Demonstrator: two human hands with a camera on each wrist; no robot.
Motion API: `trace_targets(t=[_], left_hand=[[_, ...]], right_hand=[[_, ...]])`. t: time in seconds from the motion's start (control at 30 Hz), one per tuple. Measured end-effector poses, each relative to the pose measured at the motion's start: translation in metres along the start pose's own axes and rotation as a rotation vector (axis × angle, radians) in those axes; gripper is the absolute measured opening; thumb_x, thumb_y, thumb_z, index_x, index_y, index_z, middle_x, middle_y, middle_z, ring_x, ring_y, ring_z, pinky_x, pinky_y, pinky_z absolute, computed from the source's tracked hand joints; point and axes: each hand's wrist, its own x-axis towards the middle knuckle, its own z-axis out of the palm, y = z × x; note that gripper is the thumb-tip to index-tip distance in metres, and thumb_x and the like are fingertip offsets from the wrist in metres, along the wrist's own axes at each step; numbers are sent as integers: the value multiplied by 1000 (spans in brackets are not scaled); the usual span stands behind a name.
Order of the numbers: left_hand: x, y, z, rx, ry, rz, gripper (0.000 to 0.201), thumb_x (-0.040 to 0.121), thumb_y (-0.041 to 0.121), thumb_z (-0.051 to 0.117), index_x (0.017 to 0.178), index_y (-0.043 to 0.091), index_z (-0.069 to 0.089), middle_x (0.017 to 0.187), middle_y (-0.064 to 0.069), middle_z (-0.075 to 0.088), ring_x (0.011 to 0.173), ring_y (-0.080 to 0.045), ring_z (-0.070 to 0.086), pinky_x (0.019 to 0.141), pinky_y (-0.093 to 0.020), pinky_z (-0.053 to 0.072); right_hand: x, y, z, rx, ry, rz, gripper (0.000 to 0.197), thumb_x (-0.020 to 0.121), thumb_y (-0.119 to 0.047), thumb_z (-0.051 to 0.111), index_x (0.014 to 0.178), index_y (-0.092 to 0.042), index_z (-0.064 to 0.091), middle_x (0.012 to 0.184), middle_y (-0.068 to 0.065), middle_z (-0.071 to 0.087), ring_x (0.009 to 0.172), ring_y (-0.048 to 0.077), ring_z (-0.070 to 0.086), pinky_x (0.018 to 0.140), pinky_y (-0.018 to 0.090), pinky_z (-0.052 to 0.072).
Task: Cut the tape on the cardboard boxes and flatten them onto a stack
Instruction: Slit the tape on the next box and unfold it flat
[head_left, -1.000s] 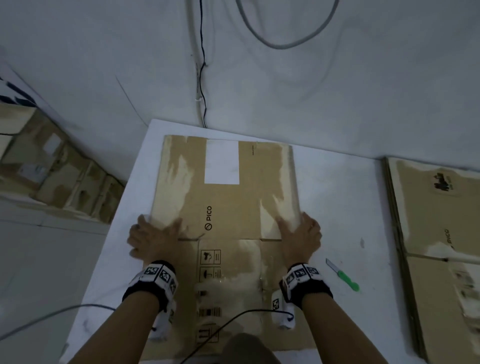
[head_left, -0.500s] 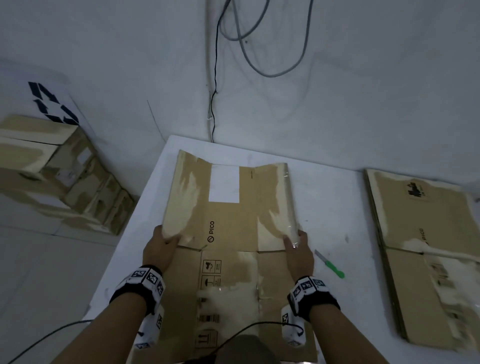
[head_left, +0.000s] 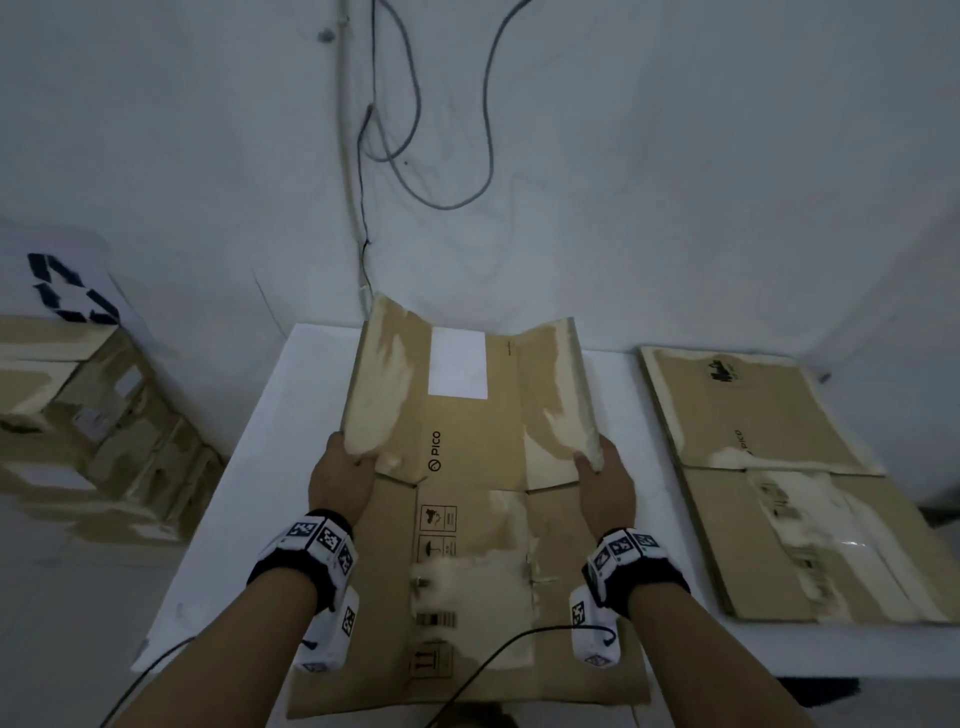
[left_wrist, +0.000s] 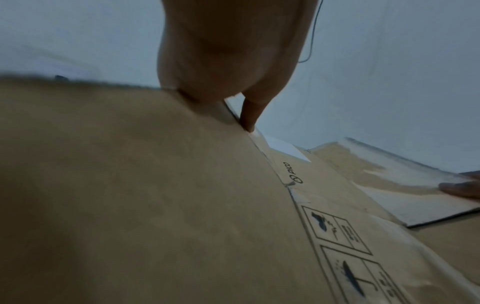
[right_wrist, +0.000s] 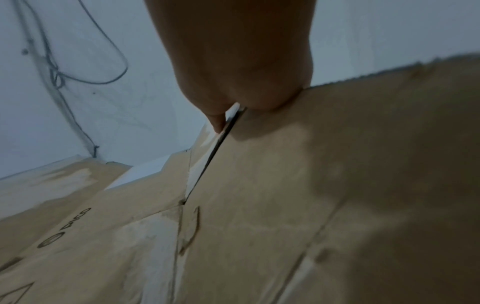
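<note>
Cardboard box (head_left: 467, 519) pinched in both hands (head_left: 340, 483)

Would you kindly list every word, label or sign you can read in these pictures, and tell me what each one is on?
"PICO", beside a round logo: on the flattened box held by the left hand and right hand.
"PICO", faint: on the top sheet of the stack to the right.
Handling pictograms and barcode on the held box: words too small to read.
White label on the held box: blank.
Black logo on the stack's far end: blurred.
</note>
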Motion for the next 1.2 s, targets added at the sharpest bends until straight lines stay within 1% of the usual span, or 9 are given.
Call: trace_targets(t=[0.1,0.2,0.4,0.5,0.73,0.87,1.0,1.13,1.2], left_hand=[[-2,37,27,-39,-16,78,26,94,14,58,114,0,51,105,-17,62,90,-26,56,72,-32,41],[-8,74,64,-75,-56,112,30,94,17,58,117,0,50,110,-18,62,99,-33,59,78,-35,44],[-29,146,172,-133,-133,151,31,94,18,57,119,0,49,113,-18,60,100,-30,58,76,-32,41],[-45,181,236,-171,-154,134,32,94,18,57,120,1,49,113,-16,60,93,-23,54,73,-29,38],[-75,238,379,-215,-213,47,31,94,20,57,119,3,49,115,-14,61,103,-30,59,76,-29,41],[-87,242,437,-211,-244,-25,34,94,21,58,121,5,49,116,-14,61,104,-29,58,79,-29,42],[-94,231,476,-188,-250,-100,35,93,22,59,123,5,50,117,-14,62,104,-28,59,84,-30,45],[-92,217,498,-174,-238,-143,38,93,19,61,126,4,48,115,-15,62,100,-27,58,80,-27,42],[-85,215,505,-182,-215,-167,44,91,20,64,127,5,43,109,-10,61,94,-22,55,78,-26,40]], right_hand=[[18,4,-41,-8,54,6,49,101,-30,51,147,-17,41,140,10,55,126,31,52,93,30,38],[42,14,-88,-16,111,24,53,101,-32,52,149,-15,39,145,13,50,129,33,49,100,34,39],[107,73,-192,-117,208,47,49,99,-37,53,141,-14,46,130,19,59,116,37,56,91,39,44],[144,108,-249,-166,219,54,45,98,-36,53,136,-12,50,124,20,61,111,39,58,90,42,45],[220,183,-358,-216,184,134,44,99,-30,54,139,-11,48,130,20,59,118,40,54,96,40,40],[250,228,-388,-238,121,198,45,100,-28,54,140,-8,47,132,20,57,119,38,53,95,39,39],[272,271,-393,-253,56,226,46,100,-28,54,140,-8,45,132,21,57,118,39,54,95,41,41],[285,301,-386,-269,38,247,47,100,-30,53,142,-11,45,134,20,56,120,41,53,97,42,40],[293,310,-384,-284,17,258,48,101,-32,52,143,-11,44,137,20,55,122,40,52,100,42,39]])
